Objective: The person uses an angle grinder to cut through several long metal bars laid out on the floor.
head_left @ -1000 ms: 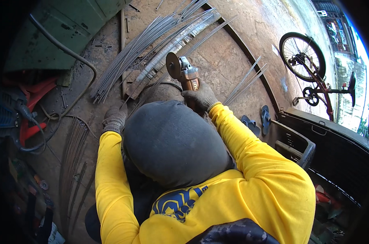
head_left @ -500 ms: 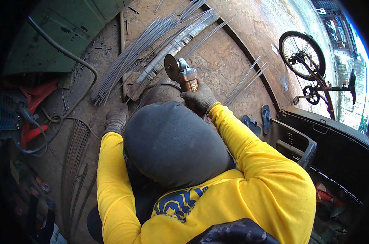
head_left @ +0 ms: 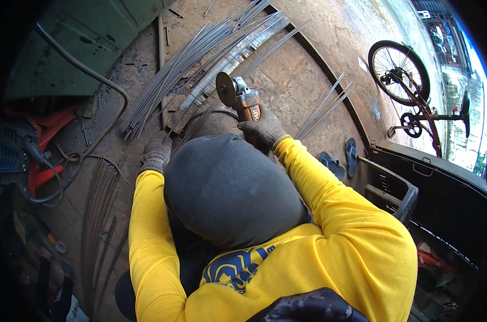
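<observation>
The gloved right hand is closed around the angle grinder – its disc points up-left toward the long steel rods fanned across the rusty floor. The left hand rests nearer the rods' lower ends; its grip is unclear.

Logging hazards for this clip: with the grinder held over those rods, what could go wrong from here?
The right hand alone grips the grinder; a kick could twist it loose. The left hand rests by the rods, close to the disc, so a slip might catch the glove. The cable and loose rods on the floor could snag or roll underfoot.
</observation>
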Demonstrator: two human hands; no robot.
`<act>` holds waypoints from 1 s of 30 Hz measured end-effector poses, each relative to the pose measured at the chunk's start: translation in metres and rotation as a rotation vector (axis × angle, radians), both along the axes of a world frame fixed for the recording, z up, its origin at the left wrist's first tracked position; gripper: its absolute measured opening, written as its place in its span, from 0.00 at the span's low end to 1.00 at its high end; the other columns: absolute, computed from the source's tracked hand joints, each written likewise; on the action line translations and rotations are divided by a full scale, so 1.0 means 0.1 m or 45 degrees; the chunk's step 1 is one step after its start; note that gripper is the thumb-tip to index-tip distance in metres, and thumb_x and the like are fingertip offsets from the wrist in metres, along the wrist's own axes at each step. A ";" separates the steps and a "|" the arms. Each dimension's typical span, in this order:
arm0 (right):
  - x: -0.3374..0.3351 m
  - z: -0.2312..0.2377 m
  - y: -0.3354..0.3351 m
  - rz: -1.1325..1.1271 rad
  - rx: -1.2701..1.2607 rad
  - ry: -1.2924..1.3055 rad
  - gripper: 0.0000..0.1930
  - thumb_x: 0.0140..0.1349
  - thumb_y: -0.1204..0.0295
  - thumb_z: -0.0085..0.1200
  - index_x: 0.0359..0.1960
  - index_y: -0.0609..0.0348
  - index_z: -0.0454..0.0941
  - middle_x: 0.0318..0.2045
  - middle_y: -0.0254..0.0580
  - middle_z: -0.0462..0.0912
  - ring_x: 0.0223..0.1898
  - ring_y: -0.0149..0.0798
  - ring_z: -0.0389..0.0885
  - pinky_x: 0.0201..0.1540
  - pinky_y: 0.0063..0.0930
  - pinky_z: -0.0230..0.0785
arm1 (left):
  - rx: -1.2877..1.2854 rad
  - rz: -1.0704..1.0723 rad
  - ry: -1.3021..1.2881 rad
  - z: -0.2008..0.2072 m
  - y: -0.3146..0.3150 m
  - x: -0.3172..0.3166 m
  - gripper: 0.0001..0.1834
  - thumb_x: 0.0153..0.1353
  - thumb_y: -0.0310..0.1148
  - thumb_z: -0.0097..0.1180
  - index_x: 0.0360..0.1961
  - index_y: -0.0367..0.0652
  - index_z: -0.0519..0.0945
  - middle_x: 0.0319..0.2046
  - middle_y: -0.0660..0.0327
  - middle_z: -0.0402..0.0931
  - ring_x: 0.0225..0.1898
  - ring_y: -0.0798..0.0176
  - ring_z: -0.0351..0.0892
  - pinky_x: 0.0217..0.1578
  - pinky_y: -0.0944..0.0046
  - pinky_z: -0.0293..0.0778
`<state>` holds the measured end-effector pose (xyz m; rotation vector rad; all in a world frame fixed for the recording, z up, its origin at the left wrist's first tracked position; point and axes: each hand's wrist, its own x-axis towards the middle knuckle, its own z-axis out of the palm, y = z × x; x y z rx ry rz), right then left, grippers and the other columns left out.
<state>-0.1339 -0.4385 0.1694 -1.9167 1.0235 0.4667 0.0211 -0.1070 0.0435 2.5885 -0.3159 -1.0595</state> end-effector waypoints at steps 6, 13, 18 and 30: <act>-0.03 -0.05 -0.03 -0.004 -0.004 -0.032 0.44 0.45 0.50 0.76 0.64 0.59 0.75 0.54 0.56 0.85 0.55 0.55 0.85 0.61 0.44 0.75 | 0.031 0.037 0.063 -0.10 0.12 -0.01 0.28 0.74 0.54 0.45 0.62 0.47 0.81 0.63 0.47 0.78 0.67 0.39 0.74 0.67 0.47 0.69; -0.03 -0.07 -0.04 0.021 -0.042 -0.058 0.45 0.45 0.50 0.76 0.64 0.59 0.74 0.54 0.56 0.85 0.55 0.55 0.85 0.62 0.44 0.74 | 0.146 0.029 0.164 0.10 0.06 0.04 0.31 0.75 0.56 0.41 0.64 0.44 0.79 0.67 0.46 0.74 0.70 0.39 0.70 0.70 0.47 0.66; -0.04 -0.03 -0.05 0.005 -0.015 -0.042 0.44 0.45 0.51 0.76 0.64 0.60 0.74 0.54 0.57 0.85 0.55 0.55 0.85 0.62 0.44 0.74 | 0.238 0.024 0.225 0.21 -0.01 0.03 0.33 0.76 0.57 0.41 0.66 0.43 0.78 0.69 0.47 0.73 0.71 0.40 0.69 0.71 0.48 0.65; 0.00 0.01 -0.03 0.007 -0.014 0.005 0.45 0.45 0.49 0.75 0.64 0.60 0.74 0.54 0.57 0.85 0.55 0.56 0.85 0.62 0.45 0.75 | 0.170 0.022 0.108 0.00 0.09 -0.01 0.30 0.76 0.54 0.42 0.63 0.42 0.80 0.66 0.46 0.75 0.69 0.40 0.71 0.69 0.48 0.68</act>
